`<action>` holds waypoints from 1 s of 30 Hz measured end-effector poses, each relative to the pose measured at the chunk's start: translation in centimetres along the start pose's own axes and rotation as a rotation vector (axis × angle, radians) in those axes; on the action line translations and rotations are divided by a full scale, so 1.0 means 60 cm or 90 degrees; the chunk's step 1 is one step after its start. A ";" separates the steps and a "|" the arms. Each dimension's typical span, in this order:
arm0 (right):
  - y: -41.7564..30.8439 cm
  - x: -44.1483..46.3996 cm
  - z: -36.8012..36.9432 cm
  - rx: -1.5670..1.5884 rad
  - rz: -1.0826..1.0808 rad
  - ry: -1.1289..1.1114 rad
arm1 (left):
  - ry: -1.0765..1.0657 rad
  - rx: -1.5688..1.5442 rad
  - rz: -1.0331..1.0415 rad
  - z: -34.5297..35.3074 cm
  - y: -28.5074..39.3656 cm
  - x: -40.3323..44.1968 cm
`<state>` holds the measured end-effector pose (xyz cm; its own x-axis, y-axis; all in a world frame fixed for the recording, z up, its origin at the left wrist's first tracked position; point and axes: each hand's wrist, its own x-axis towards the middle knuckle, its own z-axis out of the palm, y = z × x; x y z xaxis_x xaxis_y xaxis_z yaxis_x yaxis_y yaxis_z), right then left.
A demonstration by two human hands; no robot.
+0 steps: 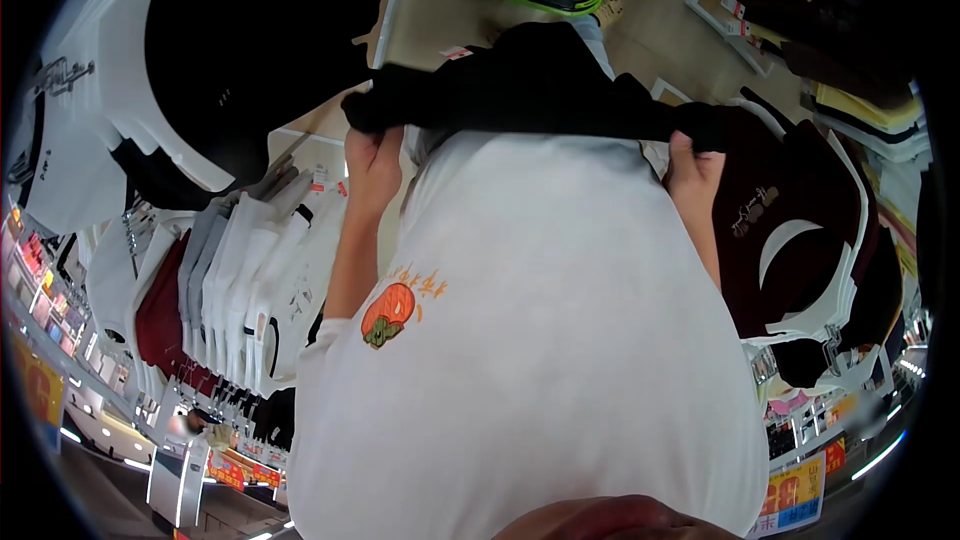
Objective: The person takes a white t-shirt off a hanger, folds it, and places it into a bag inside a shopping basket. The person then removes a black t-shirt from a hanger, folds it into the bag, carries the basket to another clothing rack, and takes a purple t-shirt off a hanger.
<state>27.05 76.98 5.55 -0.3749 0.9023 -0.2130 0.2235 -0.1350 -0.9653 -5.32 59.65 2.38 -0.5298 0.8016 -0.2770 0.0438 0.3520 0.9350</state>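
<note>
A black garment is stretched sideways in front of my white shirt, and its exact kind does not show. My left hand grips its left end, thumb up against the cloth. At the opposite end, my right hand is closed on the fabric, with the thumb on the near side. The fingers of both hands are partly hidden by the cloth. A white and red tag shows at the garment's far edge.
Black and white tops hang close on the left, with a row of pale shirts below them. Dark maroon shirts hang near my right hand. A black basket with a green rim stands on the floor ahead.
</note>
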 end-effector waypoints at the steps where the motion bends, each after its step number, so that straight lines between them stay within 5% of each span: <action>1: 0.007 0.009 0.001 0.040 -0.010 0.031 | 0.036 0.004 0.030 0.005 -0.007 0.020; 6: -0.080 0.108 0.083 0.071 -0.156 0.036 | 0.194 -0.384 0.108 0.080 0.056 0.163; 9: -0.158 0.153 0.149 0.054 -0.250 -0.012 | 0.019 -0.440 0.235 0.072 0.091 0.229; 12: -0.250 0.149 0.186 0.004 -0.462 -0.352 | -0.086 -0.511 0.141 0.056 0.152 0.255; 14: -0.299 0.109 0.202 -0.039 -0.429 -0.672 | -0.648 -0.738 0.383 0.076 0.166 0.324; 16: -0.313 0.095 0.209 -0.057 -0.652 -0.605 | -0.770 -0.944 0.360 0.089 0.221 0.276; 17: -0.317 0.104 0.205 -0.071 -0.657 -0.578 | -0.840 -1.040 0.340 0.096 0.249 0.252; 19: -0.317 0.128 0.200 -0.064 -0.649 -0.517 | -1.102 -1.071 0.503 0.093 0.287 0.246; 21: -0.284 0.169 0.201 0.078 -0.593 -0.357 | -1.068 -1.020 0.566 0.083 0.289 0.238; 25: -0.283 0.180 0.204 -0.040 -0.721 -0.247 | -0.654 -0.865 0.402 0.082 0.243 0.228; 30: -0.270 0.198 0.217 0.016 -0.740 -0.090 | -0.359 -0.716 0.230 0.102 0.223 0.181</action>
<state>7.29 84.55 16.68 -0.4397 0.4343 0.7862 -0.3368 0.7317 -0.5925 -5.32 76.01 10.51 -0.1996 0.9526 0.2298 -0.7644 -0.2980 0.5717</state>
